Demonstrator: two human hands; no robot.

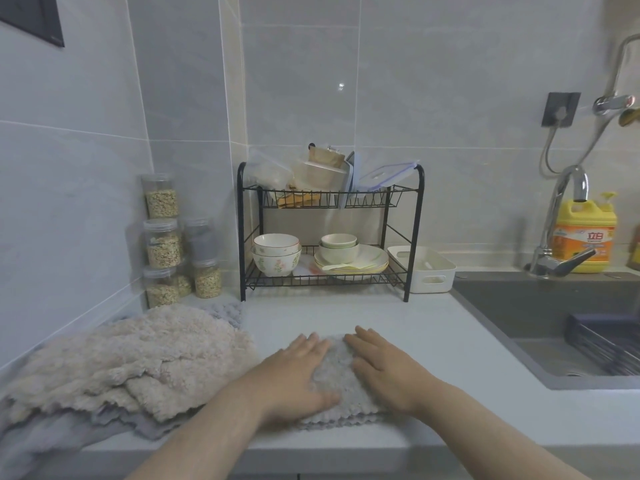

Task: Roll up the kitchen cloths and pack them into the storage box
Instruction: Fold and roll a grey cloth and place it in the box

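A folded grey kitchen cloth (337, 379) lies flat near the counter's front edge. My left hand (298, 375) presses on its left half with straight fingers. My right hand (384, 367) presses flat on its right half. A heap of beige cloths (138, 355) lies to the left, on top of grey cloths (110, 424) that hang over the counter edge. The white storage box (433, 275) stands at the back, right of the dish rack, and looks empty.
A black two-tier dish rack (329, 233) with bowls and plates stands at the back. Jars of grain (162, 244) are stacked in the left corner. A dark sink (561, 323) with tap (557, 233) and yellow detergent bottle (585, 237) lies right.
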